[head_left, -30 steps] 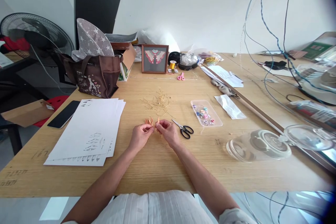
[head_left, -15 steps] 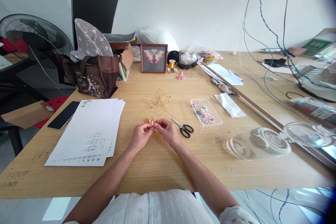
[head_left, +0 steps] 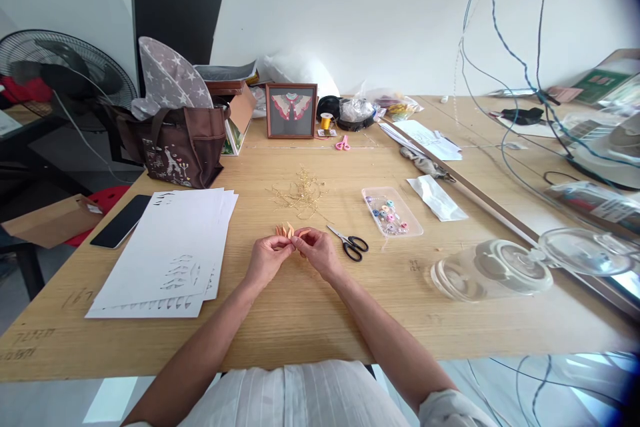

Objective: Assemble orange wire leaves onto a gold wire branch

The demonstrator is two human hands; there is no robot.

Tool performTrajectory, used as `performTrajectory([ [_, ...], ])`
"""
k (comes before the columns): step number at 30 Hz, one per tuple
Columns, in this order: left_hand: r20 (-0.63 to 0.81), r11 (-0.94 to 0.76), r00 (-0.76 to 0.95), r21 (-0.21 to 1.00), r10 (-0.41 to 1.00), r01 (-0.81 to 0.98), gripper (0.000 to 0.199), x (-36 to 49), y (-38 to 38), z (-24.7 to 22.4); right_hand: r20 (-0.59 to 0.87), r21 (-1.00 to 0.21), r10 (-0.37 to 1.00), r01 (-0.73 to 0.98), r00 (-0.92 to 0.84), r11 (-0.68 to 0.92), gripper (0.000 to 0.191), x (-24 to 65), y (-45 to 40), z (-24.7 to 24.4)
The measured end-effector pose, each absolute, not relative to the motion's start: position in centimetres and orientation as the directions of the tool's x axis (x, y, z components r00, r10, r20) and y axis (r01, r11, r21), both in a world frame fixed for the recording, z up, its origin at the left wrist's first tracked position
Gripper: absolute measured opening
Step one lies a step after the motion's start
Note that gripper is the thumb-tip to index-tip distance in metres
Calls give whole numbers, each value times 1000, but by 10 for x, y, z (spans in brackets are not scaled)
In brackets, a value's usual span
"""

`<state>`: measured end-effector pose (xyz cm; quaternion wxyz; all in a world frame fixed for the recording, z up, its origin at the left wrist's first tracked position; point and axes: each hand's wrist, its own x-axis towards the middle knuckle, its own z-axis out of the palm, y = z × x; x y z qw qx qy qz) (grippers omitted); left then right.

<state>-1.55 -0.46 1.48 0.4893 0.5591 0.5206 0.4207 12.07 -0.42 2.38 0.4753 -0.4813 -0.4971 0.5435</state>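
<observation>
Counter and wall: a light wood-grain counter (head_left: pixel 300 327) runs beneath both hands, with a plain white wall (head_left: pixel 380 20) behind it.
Left hand: the left hand (head_left: pixel 266 259) has thumb and finger narrowed on a small fan of pointed orange petal-like pieces (head_left: pixel 285 231), their tips sticking up above the grip.
Right hand: the right hand (head_left: pixel 321 255) pinches close beside it, a single orange sliver (head_left: pixel 303 233) showing at its fingers; whether the two touch is hard to tell.
Slip risk: such thin pieces could fan out of line or drop if either pinch loosens, and a hard squeeze could crease them.
Gold tangle: the loose tangle of thin gold wire (head_left: pixel 301 195) lies just beyond the fingertips; a strand could snag on the pieces and drag them.
Scissors: the black-handled metal scissors (head_left: pixel 353 247) rest right of the right hand, blades angled towards the wire; a sideways sweep could meet the points.
Bead tray: the shallow clear plastic tray (head_left: pixel 411 230) of coloured beads (head_left: pixel 389 215) sits farther right; a sleeve catching its rim could spill them.
Paper: white paper sheets (head_left: pixel 150 240) lie left of the left hand, where an elbow could shift the stack.
</observation>
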Motion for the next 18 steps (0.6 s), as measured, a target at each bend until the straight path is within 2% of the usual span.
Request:
performTrajectory([
  [4, -55, 46, 76, 992, 996, 118, 26, -16, -5, 16, -44, -996, 994, -73, -102, -51, 32, 121, -4, 22],
  [11, -225, 223, 62, 974, 972, 39, 30, -14, -6, 23, -24, -994, 994, -100, -108, -34, 29, 122, -1, 15],
  [18, -262, 257, 99, 965, 960, 59, 33, -14, -8, 30, 36, -999, 986, 27, -164, 41, 27, 127, -2, 17],
])
